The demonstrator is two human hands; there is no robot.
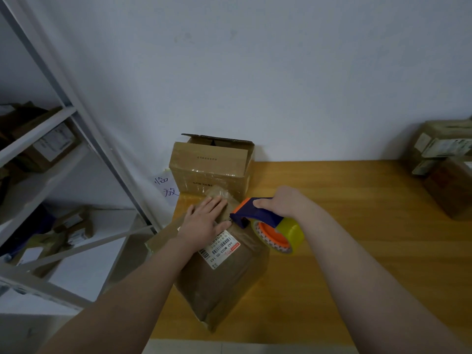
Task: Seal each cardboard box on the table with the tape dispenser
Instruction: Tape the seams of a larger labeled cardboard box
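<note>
Worksite: wooden table (357, 226) set against a pale wall. The brown box (224, 277) under work lies at the near left part of the table, one corner over the front edge, with a white barcode label (222, 247) on its top face.

The left hand (204, 221) rests flat on the far end of the box top, fingers straight and close together, thumb spread toward the label. The right hand (283, 203) grips the handle of the tape dispenser (258, 213), fingers curled round it. The dispenser's front end touches the box top just beside the left thumb. Its tape roll (288, 233), yellowish on an orange hub, hangs off the box's right side, above the table.

An open box (209, 164), flaps up, stands at the far left of the table, touching the wall. Stacked boxes (444, 162) with labels sit at the far right. A shelving unit (63, 118) holding more cartons stands left of the table, and a paper note (166, 186) with handwriting hangs near the open box
</note>
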